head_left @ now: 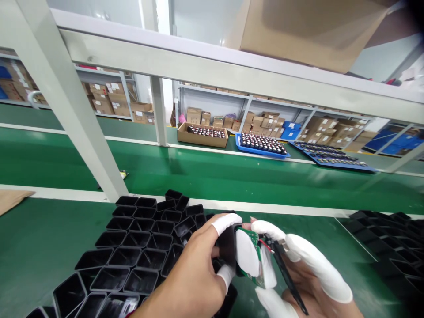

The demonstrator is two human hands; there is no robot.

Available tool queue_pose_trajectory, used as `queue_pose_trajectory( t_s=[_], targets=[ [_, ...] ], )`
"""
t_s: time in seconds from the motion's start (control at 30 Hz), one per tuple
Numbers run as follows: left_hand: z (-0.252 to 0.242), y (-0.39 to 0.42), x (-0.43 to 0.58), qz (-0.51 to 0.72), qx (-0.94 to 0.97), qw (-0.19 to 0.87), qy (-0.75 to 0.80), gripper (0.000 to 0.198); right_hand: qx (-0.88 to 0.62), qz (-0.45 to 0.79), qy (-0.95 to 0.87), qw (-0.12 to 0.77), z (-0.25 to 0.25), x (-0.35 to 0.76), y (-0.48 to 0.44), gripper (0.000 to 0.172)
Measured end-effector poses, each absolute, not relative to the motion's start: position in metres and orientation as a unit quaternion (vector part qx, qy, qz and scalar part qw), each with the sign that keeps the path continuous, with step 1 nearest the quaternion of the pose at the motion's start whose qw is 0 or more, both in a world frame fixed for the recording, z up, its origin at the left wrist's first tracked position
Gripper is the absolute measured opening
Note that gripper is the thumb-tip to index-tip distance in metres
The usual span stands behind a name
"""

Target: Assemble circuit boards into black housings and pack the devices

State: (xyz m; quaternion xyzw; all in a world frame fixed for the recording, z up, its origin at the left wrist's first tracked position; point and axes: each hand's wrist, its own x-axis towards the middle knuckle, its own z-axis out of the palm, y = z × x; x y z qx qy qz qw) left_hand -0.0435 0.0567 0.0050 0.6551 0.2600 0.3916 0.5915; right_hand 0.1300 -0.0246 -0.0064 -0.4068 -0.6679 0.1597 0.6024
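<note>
My left hand (198,265), with white finger covers on thumb and index finger, is closed around a black plastic case (228,247) turned on its side. My right hand (318,269), also in white finger covers, grips an assembly at the case's mouth. That assembly has a green circuit board (255,239) with a white oval pad (245,255) on it, a red wire (265,244) and a thin black plate (287,274). The board's left edge meets the case opening; how far inside it sits is hidden.
Several open black cases (110,239) stand in rows at the left. More black cases (392,240) are stacked at the right. Beyond a green belt (205,170) are a cardboard box (202,138) and blue trays (261,152) of small parts. A metal frame (76,101) rises in front.
</note>
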Motion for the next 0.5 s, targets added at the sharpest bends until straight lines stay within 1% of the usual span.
queue_pose_trajectory(
  t_s=[0.1,0.17,0.27,0.37,0.43,0.5],
  targets=[
    [0.007,0.056,-0.043,0.404,0.666,0.576,0.248,0.077,-0.419,0.18,-0.614,0.644,-0.007,0.121,-0.028,0.06],
    [0.009,0.056,-0.044,0.396,0.666,0.582,0.246,0.076,-0.422,0.192,-0.602,0.65,-0.012,0.124,-0.03,0.054],
    [0.01,0.056,-0.045,0.38,0.661,0.592,0.26,0.078,-0.401,0.189,-0.632,0.635,-0.024,0.141,-0.029,0.059],
    [0.008,0.057,-0.046,0.389,0.665,0.579,0.267,0.082,-0.411,0.18,-0.635,0.629,-0.029,0.15,-0.028,0.061],
    [0.007,0.058,-0.046,0.397,0.668,0.575,0.257,0.083,-0.411,0.185,-0.625,0.637,-0.023,0.141,-0.029,0.062],
    [0.007,0.057,-0.046,0.401,0.664,0.582,0.244,0.083,-0.405,0.202,-0.612,0.649,-0.012,0.125,-0.031,0.067]
  ],
)
